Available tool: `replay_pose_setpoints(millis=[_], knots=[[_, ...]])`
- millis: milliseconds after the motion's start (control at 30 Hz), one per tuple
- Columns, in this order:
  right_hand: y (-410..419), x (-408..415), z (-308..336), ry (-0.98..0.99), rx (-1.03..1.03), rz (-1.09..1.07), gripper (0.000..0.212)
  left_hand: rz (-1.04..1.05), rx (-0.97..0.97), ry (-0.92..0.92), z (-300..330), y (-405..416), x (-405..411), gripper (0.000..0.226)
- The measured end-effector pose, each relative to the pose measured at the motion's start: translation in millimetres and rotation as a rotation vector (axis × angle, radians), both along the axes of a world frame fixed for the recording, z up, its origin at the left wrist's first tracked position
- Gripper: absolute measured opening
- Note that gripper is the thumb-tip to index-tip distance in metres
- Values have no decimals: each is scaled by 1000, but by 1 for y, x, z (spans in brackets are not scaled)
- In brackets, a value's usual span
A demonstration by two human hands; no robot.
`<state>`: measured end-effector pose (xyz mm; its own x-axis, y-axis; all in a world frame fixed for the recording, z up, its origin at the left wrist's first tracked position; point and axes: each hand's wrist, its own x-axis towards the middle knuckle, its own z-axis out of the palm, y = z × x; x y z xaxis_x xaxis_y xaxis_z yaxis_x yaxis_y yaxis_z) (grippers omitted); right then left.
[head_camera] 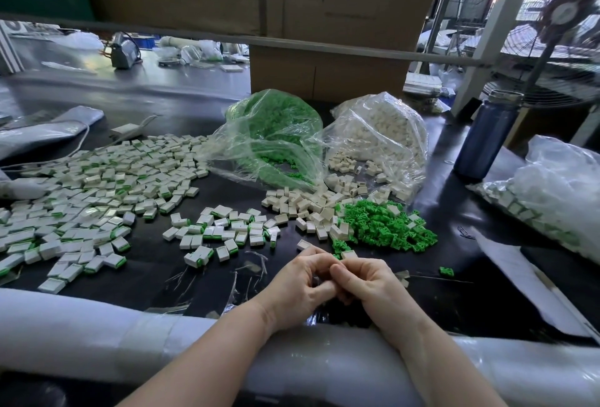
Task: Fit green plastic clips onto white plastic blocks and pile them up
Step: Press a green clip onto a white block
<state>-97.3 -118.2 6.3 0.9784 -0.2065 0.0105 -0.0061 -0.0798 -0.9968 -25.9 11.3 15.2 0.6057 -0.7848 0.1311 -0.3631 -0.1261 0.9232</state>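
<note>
My left hand point(300, 286) and my right hand point(370, 286) meet fingertip to fingertip low in the middle, over the black table point(454, 302). The right hand's curled fingers hold a white block point(349, 254) that peeks out above them. The left hand's fingers pinch a green clip point(336, 256) against that block; most of the clip is hidden. Loose green clips point(386, 225) lie heaped just beyond the hands, with bare white blocks point(302, 203) to their left. Fitted blocks with green edges point(224, 228) spread across the middle, and a larger pile point(97, 186) lies further left.
A clear bag of green clips point(276, 137) and a clear bag of white blocks point(380, 137) stand behind the piles. A blue bottle point(487, 137) and another bag point(558, 192) are at the right. A cardboard box point(328, 72) is at the back. White padding point(97, 325) covers the near table edge.
</note>
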Motion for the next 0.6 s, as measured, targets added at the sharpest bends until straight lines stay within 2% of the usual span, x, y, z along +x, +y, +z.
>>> replay_pose_setpoints(millis=[167,600], knots=[[0,0,1,5,-20,-17,18,-1,23,-40,-2,-1,0,16],[0,0,1,14,18,-33,18,-2,61,-142,-5,-3,0,16]])
